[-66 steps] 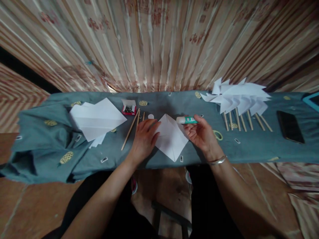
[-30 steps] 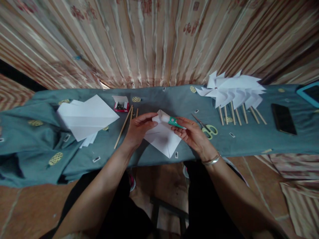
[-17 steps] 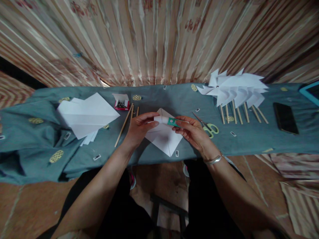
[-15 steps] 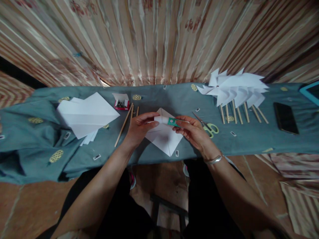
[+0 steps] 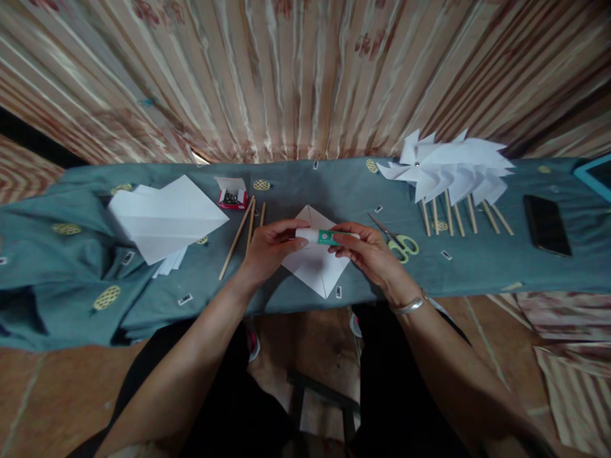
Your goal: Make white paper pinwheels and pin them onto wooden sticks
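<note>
A glue stick (image 5: pixel 326 237) with a green label and white ends lies level between my two hands. My left hand (image 5: pixel 274 245) pinches its white left end between thumb and fingers. Around the right part of the tube my right hand (image 5: pixel 365 248) is closed. Below them, a creased white paper square (image 5: pixel 321 270) rests on the cloth, partly covered by my hands. Close to my right hand are scissors (image 5: pixel 400 245) with light green handles. Several wooden sticks (image 5: pixel 237 242) lie just left of my left hand.
A green cloth (image 5: pixel 305 184) covers the narrow table. At left are white paper sheets (image 5: pixel 167 219) and a small red box (image 5: pixel 233 194) of metal pins. Several paper pinwheels (image 5: pixel 453 166) on sticks, a black phone (image 5: pixel 547 226) and a blue-edged device (image 5: pixel 594 177) lie at right.
The glue stick and both hands have shifted only slightly, the tube now lying more level. Both hands keep their hold, and the things on the table stay put.
</note>
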Available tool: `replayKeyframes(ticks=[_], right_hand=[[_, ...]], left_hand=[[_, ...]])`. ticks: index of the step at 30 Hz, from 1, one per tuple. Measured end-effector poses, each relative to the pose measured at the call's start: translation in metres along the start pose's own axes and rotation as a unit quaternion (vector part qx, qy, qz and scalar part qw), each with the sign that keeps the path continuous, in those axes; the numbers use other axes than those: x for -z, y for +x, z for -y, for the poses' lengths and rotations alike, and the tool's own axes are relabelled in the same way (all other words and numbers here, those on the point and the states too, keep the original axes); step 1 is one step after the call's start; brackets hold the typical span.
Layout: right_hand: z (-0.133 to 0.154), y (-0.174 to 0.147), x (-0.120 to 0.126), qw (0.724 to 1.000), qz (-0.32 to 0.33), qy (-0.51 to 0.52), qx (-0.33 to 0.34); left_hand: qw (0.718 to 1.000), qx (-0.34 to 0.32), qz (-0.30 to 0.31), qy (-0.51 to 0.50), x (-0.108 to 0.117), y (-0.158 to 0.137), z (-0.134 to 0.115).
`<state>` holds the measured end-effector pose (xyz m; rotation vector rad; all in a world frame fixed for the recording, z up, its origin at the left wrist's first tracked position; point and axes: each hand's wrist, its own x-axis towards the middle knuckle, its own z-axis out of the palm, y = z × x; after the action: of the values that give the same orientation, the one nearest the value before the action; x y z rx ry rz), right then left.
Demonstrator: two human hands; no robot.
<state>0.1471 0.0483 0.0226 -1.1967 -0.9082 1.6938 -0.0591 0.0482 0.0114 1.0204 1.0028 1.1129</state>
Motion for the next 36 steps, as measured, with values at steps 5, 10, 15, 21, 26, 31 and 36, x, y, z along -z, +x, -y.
replayKeyframes(ticks=[5, 10, 15, 21, 26, 31, 36], right_hand=[[-0.001, 0.001, 0.000, 1.000, 0.009, -0.006, 0.003], [-0.003, 0.001, -0.005, 1.000, 0.016, -0.001, -0.008], [-0.008, 0.000, -0.010, 0.999, 0.030, 0.000, -0.011], [-0.012, 0.000, -0.015, 0.999, 0.051, -0.015, -0.010], [-0.007, 0.001, -0.007, 0.999, 0.028, -0.034, 0.033], [-0.004, -0.003, 0.003, 0.998, 0.019, -0.051, 0.039], [-0.006, -0.005, 0.008, 0.995, 0.021, -0.082, 0.054]], left_hand=[[1.000, -0.007, -0.001, -0.003, 0.001, -0.001, 0.001], [1.000, -0.015, -0.002, 0.011, 0.002, -0.003, 0.002], [0.998, -0.014, 0.005, 0.055, 0.003, -0.008, 0.001], [0.993, -0.037, -0.017, 0.111, 0.009, -0.012, -0.001], [0.959, -0.097, -0.190, 0.185, 0.054, -0.021, -0.015], [0.880, -0.073, -0.303, 0.358, 0.102, -0.041, -0.025], [0.810, -0.035, -0.284, 0.511, 0.118, -0.056, -0.023]])
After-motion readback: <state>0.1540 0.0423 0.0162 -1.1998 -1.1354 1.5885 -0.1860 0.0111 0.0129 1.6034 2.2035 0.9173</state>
